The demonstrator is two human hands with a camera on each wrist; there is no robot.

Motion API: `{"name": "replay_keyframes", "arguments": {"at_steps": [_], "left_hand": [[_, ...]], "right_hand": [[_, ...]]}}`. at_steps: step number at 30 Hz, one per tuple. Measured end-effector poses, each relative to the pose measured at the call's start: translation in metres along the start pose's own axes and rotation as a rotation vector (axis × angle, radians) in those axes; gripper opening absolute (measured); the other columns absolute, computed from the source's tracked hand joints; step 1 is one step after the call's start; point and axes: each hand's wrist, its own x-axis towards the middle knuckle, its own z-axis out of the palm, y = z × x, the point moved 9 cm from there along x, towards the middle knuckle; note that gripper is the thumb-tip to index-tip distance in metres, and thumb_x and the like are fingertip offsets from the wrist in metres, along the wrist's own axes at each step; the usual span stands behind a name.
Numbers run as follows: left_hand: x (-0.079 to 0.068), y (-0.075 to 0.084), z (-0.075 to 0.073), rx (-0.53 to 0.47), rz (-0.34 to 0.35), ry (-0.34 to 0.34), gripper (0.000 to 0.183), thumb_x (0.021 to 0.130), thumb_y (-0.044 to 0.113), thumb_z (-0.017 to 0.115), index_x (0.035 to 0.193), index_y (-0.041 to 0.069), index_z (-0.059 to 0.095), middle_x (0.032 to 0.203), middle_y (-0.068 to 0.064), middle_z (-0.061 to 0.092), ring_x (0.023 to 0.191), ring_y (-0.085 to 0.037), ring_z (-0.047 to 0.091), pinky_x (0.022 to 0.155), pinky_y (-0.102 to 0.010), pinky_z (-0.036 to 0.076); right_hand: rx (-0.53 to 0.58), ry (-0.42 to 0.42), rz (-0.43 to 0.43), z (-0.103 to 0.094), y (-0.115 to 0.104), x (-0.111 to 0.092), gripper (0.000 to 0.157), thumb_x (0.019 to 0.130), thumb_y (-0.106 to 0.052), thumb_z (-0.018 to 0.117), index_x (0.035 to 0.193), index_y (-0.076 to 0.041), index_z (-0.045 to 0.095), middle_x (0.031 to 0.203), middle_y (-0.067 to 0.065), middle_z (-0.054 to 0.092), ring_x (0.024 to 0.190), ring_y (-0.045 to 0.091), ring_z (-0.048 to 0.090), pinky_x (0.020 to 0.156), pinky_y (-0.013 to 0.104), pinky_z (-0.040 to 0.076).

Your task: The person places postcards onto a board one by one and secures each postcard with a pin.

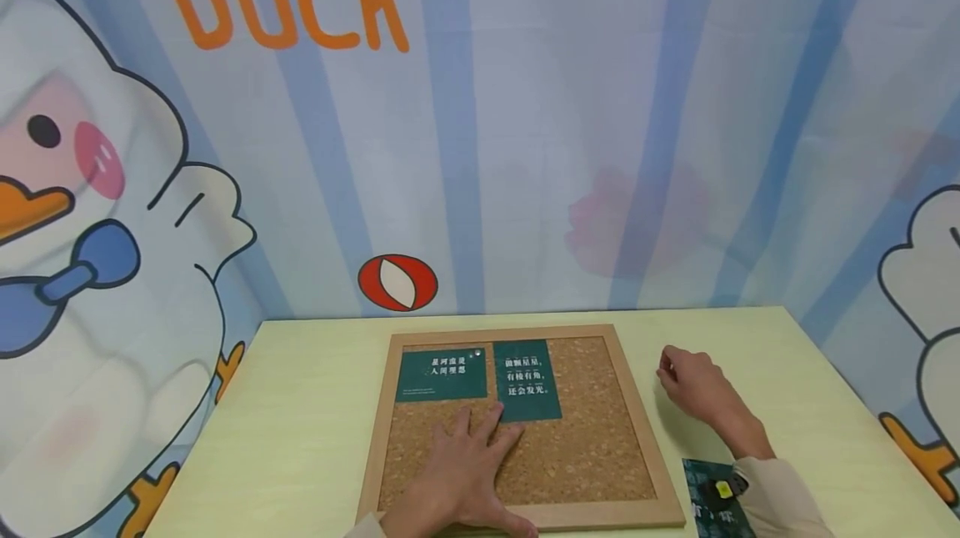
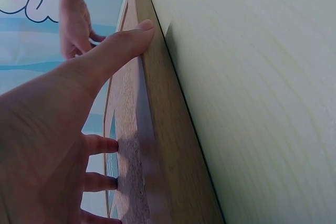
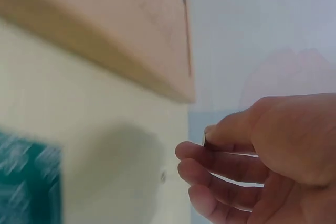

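Observation:
A wood-framed cork board [image 1: 592, 463] lies on the table. My left hand [image 1: 465, 471] rests on it with fingers spread over the cork, the thumb at the near frame edge in the left wrist view. Two dark green cards with white writing lie at the board's top: a wide card [image 1: 420, 388] with a small shiny tack [image 1: 477, 352] at its upper right corner, and an upright card [image 1: 517, 413]. Right of the board, my right hand [image 1: 701, 388] is held above the table. Its thumb and forefinger pinch a small shiny thumbtack [image 3: 204, 139], mostly hidden by the fingertips.
Another dark green card [image 1: 705, 513] lies on the table [image 1: 300, 429] under my right wrist. A small blurred thing [image 3: 163, 177] is on the tabletop near the right hand. Behind the table hangs a striped cloth backdrop [image 1: 525, 146] with duck drawings.

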Motion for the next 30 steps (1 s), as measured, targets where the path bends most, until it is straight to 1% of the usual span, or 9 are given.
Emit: {"name": "replay_keyframes", "arguments": {"at_steps": [5,12,17,19,21,25,27,30], "left_hand": [[-0.001,0.001,-0.001,0.005,-0.005,-0.012,0.123,0.058,0.096,0.067,0.162,0.040,0.034,0.169,-0.005,0.026,0.147,-0.050,0.030,0.101,-0.078,0.033],[-0.002,0.003,-0.003,0.012,-0.017,-0.031,0.124,0.057,0.095,0.069,0.162,0.040,0.033,0.170,-0.004,0.025,0.148,-0.049,0.030,0.101,-0.077,0.033],[-0.003,0.002,-0.004,0.002,-0.022,-0.043,0.124,0.058,0.095,0.069,0.163,0.040,0.032,0.170,-0.003,0.025,0.149,-0.048,0.028,0.103,-0.077,0.032],[-0.003,0.001,-0.004,0.003,-0.028,-0.049,0.124,0.058,0.096,0.068,0.163,0.041,0.032,0.170,-0.002,0.024,0.149,-0.048,0.028,0.103,-0.076,0.032],[-0.003,0.000,-0.003,0.001,-0.038,-0.053,0.124,0.057,0.096,0.068,0.162,0.042,0.032,0.170,-0.001,0.024,0.150,-0.047,0.027,0.104,-0.076,0.032],[-0.002,-0.001,-0.002,0.010,-0.050,-0.059,0.124,0.055,0.098,0.067,0.162,0.045,0.031,0.170,0.000,0.024,0.149,-0.046,0.028,0.105,-0.075,0.031],[-0.002,-0.001,-0.002,0.013,-0.050,-0.060,0.124,0.055,0.099,0.066,0.162,0.045,0.031,0.170,0.001,0.024,0.149,-0.046,0.028,0.105,-0.076,0.031],[-0.002,-0.001,-0.001,0.018,-0.045,-0.061,0.124,0.056,0.099,0.065,0.162,0.045,0.030,0.170,0.001,0.024,0.149,-0.046,0.029,0.105,-0.076,0.031]], "right_hand": [[0.019,-0.013,-0.038,0.001,-0.023,0.013,0.008,0.101,-0.005,0.063,0.093,-0.002,0.062,0.073,0.002,0.056,0.058,0.016,0.050,0.053,0.035,0.041],[0.002,-0.035,-0.069,0.006,-0.058,0.036,0.010,0.097,-0.004,0.069,0.089,-0.005,0.064,0.078,0.004,0.061,0.065,0.017,0.056,0.057,0.036,0.048],[0.009,-0.077,-0.043,0.020,-0.074,0.052,0.007,0.097,-0.004,0.069,0.090,-0.004,0.066,0.079,0.004,0.061,0.067,0.018,0.055,0.059,0.035,0.048],[0.006,-0.083,-0.048,0.026,-0.082,0.057,0.006,0.097,-0.003,0.069,0.091,-0.003,0.068,0.079,0.004,0.062,0.068,0.018,0.055,0.060,0.036,0.049],[-0.004,-0.080,-0.064,0.031,-0.090,0.061,0.005,0.097,-0.003,0.070,0.092,-0.002,0.070,0.080,0.004,0.063,0.068,0.018,0.056,0.062,0.036,0.050],[-0.027,-0.062,-0.126,0.041,-0.107,0.070,0.004,0.096,-0.002,0.071,0.092,-0.002,0.073,0.080,0.004,0.066,0.069,0.016,0.058,0.064,0.037,0.052],[-0.023,-0.059,-0.146,0.047,-0.112,0.075,0.006,0.096,-0.002,0.071,0.091,-0.003,0.074,0.079,0.003,0.067,0.068,0.015,0.057,0.064,0.036,0.052],[0.002,-0.073,-0.158,0.058,-0.115,0.081,0.011,0.097,-0.005,0.072,0.086,-0.006,0.072,0.075,0.000,0.064,0.065,0.014,0.054,0.061,0.034,0.048]]}}
